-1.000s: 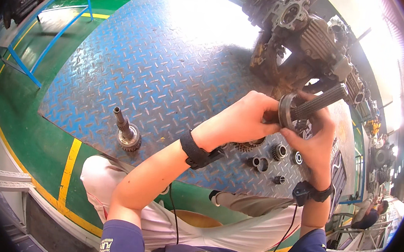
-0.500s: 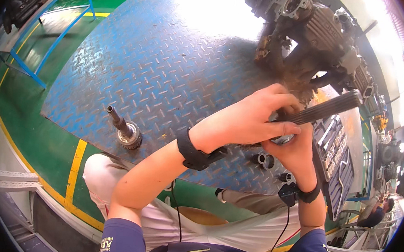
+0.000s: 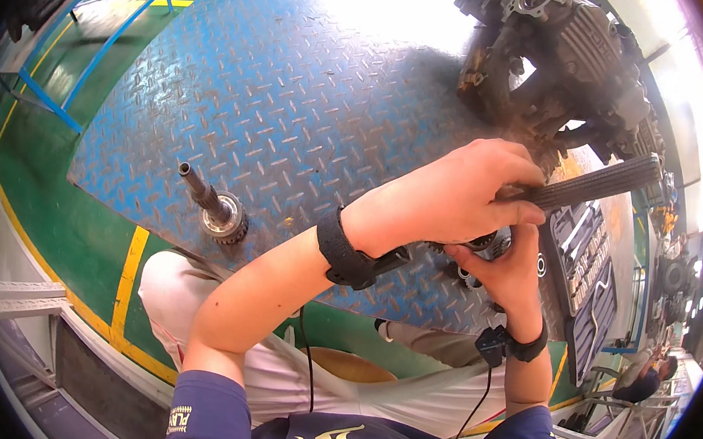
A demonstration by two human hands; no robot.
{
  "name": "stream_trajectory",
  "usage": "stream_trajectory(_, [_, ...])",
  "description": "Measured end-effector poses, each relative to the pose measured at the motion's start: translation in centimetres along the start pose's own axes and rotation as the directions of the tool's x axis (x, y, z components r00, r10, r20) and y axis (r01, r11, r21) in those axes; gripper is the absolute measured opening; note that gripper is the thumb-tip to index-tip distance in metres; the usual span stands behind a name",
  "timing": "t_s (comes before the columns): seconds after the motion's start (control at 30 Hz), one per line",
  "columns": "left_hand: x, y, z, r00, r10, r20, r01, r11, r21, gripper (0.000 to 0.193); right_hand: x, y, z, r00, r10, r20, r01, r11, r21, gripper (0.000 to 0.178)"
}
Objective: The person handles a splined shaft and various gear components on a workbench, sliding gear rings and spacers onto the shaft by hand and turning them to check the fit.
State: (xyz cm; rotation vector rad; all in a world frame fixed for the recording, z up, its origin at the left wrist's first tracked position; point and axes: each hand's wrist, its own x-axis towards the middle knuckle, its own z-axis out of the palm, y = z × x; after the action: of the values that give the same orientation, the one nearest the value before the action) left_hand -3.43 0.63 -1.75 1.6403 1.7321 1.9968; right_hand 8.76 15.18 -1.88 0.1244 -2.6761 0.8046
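Note:
My left hand (image 3: 472, 184) reaches across to the right, thumb and fingers closed round the near end of a long dark ribbed band (image 3: 605, 185). The band sticks out to the right above the table; whether it is a chain or a belt I cannot make out. Just below, my right hand (image 3: 510, 271) curls round a dark, round, toothed metal part (image 3: 481, 243), mostly hidden by both hands. A gear shaft (image 3: 220, 212) stands tilted at the table's near left edge. Small metal rings (image 3: 467, 276) lie under my right hand, partly covered.
The blue tread-plate table (image 3: 292, 131) fills the middle. A large metal gearbox housing (image 3: 582, 64) stands at the far right. An open tool case (image 3: 584, 282) with sockets lies right of my right hand. A blue-framed stand (image 3: 88, 71) is at the left; a person (image 3: 643, 379) sits at the right.
Both hands have shifted slightly, the left one to the right with the ribbed band. The round toothed part now shows between the hands. The view has also moved a little.

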Motion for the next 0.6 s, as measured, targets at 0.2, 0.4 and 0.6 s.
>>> stream_trajectory(0.2, [-0.1,0.5,-0.2,0.999,-0.017,0.046,0.019,0.999,-0.050,0.027,0.0,2.1,0.0,0.988,0.089,0.126,-0.112,0.975,0.194,0.067])
stream_trajectory(0.4, [-0.1,0.3,-0.1,1.000,-0.010,0.013,0.010,0.998,-0.057,0.026,0.0,2.8,1.1,0.981,0.142,0.133,-0.186,0.889,0.419,0.071])
stream_trajectory(0.6, [0.0,0.2,-0.7,1.000,-0.009,0.030,0.010,1.000,-0.022,0.027,0.0,0.8,2.5,0.997,0.071,-0.023,-0.065,0.978,0.199,0.075])
